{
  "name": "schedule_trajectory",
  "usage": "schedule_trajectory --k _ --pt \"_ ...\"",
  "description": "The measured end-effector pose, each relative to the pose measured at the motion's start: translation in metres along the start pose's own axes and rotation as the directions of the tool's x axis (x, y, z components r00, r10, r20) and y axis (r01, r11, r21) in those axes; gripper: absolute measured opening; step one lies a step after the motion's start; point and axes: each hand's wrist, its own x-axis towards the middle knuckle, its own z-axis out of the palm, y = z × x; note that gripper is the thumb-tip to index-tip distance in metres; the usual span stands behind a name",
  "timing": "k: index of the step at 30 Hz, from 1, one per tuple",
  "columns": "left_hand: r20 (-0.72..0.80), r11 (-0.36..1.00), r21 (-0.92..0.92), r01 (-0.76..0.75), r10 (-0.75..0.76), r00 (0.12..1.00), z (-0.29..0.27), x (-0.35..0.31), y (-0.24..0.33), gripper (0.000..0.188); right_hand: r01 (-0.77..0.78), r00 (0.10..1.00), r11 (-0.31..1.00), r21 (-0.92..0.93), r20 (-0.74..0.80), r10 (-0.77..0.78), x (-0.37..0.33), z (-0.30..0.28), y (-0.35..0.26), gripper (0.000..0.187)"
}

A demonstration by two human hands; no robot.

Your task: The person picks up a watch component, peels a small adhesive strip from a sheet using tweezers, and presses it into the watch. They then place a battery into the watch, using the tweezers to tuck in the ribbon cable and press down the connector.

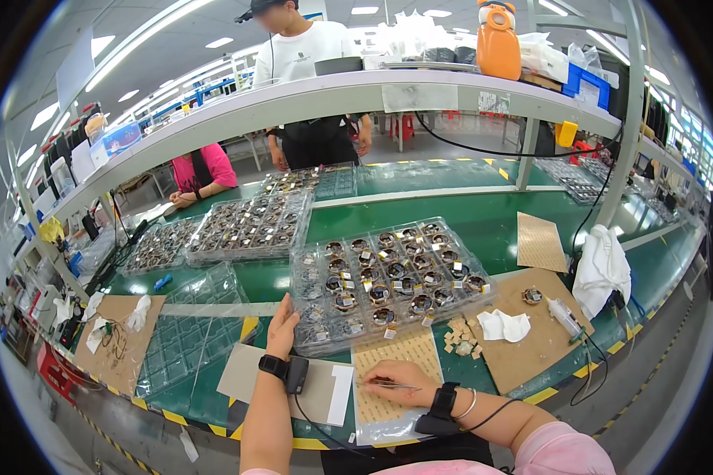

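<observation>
A stack of clear plastic trays [309, 297] stands in front of me, its pockets filled with small round electronic parts with wires and white tags. My left hand [281, 331] rests against its near left corner, fingers stretched up along the edge. In my right hand [402, 381] is a pair of metal tweezers [392, 385], pointing left. That hand lies over a sheet of small tan adhesive pieces [412, 354] on clear backing. Left of the sheet, a grey card [242, 372] and a white strip [340, 396] lie partly under my left forearm.
At right, a brown board [523, 360] bears a round part [532, 295], a white cloth [503, 325] and a glue dispenser [564, 319]. Loose tan squares [461, 339] lie beside it. More filled trays [249, 226] stand back left. A shelf [356, 81] crosses above; people stand beyond.
</observation>
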Motion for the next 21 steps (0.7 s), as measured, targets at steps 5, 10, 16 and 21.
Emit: schedule_trajectory --k 5,10,16,21 --pt "-0.009 1.0 0.017 -0.006 0.006 1.0 -0.0013 0.0017 -0.0022 0.06 -0.007 1.0 1.0 -0.023 0.011 0.008 0.0009 -0.0004 -0.0007 0.022" --pt "-0.008 0.999 0.027 -0.017 0.017 1.0 -0.0019 0.0024 -0.0019 0.06 -0.019 1.0 1.0 -0.005 0.017 0.019 0.0019 -0.0015 -0.0041 0.022" --pt "-0.008 0.999 0.04 -0.009 0.009 1.0 0.0002 0.0001 -0.0024 0.06 -0.013 1.0 1.0 -0.006 0.01 0.013 -0.002 -0.0022 -0.0036 0.023" --pt "-0.015 0.997 0.075 -0.035 0.036 0.999 -0.0081 0.0021 -0.0103 0.058 -0.003 1.0 1.0 -0.021 0.013 0.003 -0.0029 0.0017 0.002 0.023"
